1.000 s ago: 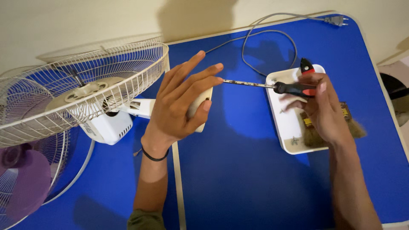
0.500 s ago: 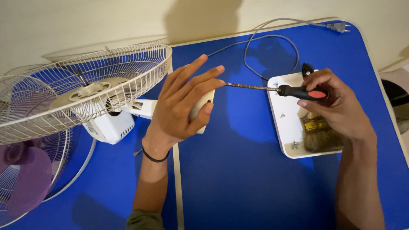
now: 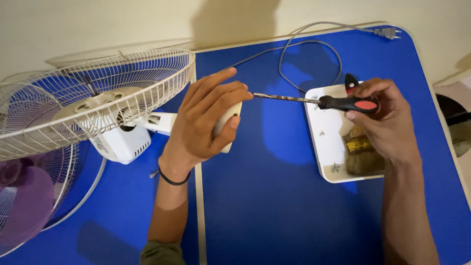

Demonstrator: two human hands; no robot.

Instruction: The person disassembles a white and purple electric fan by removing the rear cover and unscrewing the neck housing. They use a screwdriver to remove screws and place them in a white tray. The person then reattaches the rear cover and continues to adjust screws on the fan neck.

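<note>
A blue table top [image 3: 274, 206] with rounded corners fills most of the view, crossed from its near edge by a thin cream strip [image 3: 199, 211]. A grey power cord [image 3: 314, 46] loops across the far edge and ends in a two-pin plug [image 3: 386, 33] near the far right corner. Toward the right edge sits a white square plastic tray [image 3: 326, 147] holding a brown bristly brush with a yellow band [image 3: 362, 153] and a few small screws [image 3: 335, 168], while a translucent purple fan blade [image 3: 22, 201] lies at the near left corner.
</note>
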